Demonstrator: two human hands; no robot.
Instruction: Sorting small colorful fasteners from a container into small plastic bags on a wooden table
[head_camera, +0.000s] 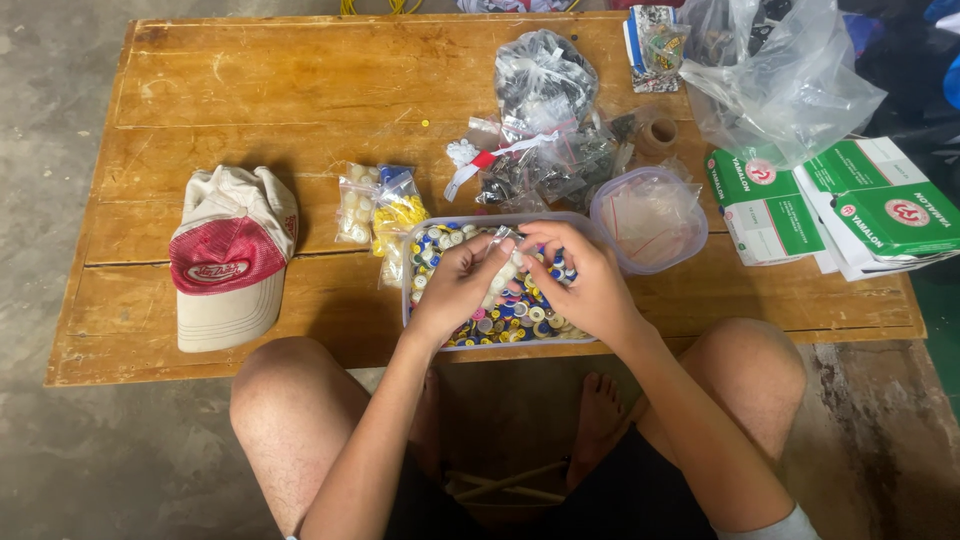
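A clear plastic tub (408, 262) full of small round caps in blue, yellow and white stands at the front edge of a low wooden table (300, 90). Both my hands are over it. My left hand (458, 285) and my right hand (588, 283) pinch a small clear plastic bag (505, 240) between their fingertips, just above the caps. What is inside the bag is too small to tell.
A red and beige cap (232, 255) lies at the left. Small bags of white and yellow pieces (380, 210) lie beside the tub. Behind it are a round clear container (650, 215), filled plastic bags (545, 110) and green and white boxes (840, 205). My knees are under the table's edge.
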